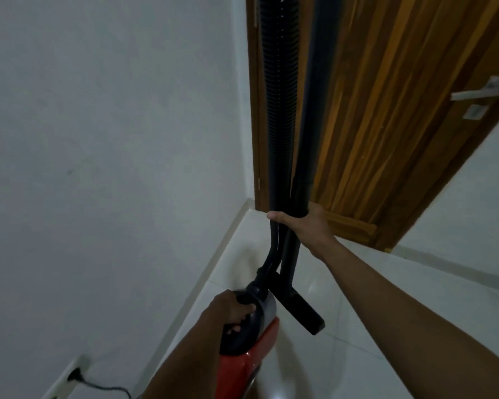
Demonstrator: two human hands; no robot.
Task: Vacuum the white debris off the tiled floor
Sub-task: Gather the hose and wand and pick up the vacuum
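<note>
A red and black vacuum cleaner (251, 349) hangs low in the middle of the view, above the white tiled floor (386, 326). My left hand (231, 312) grips the black handle on its top. My right hand (303, 226) is wrapped round the black wand (308, 125) and the ribbed hose (277, 96) together, holding both upright. The black floor nozzle (300, 306) sits at the wand's lower end, just off the tiles. No white debris shows on the visible floor.
A white wall (113, 139) fills the left side, with a skirting strip (213, 269) along the floor. A wooden door (386, 110) with a metal lever handle (478, 90) stands behind the wand. A black plug and cord (81, 380) sit in a wall socket at bottom left.
</note>
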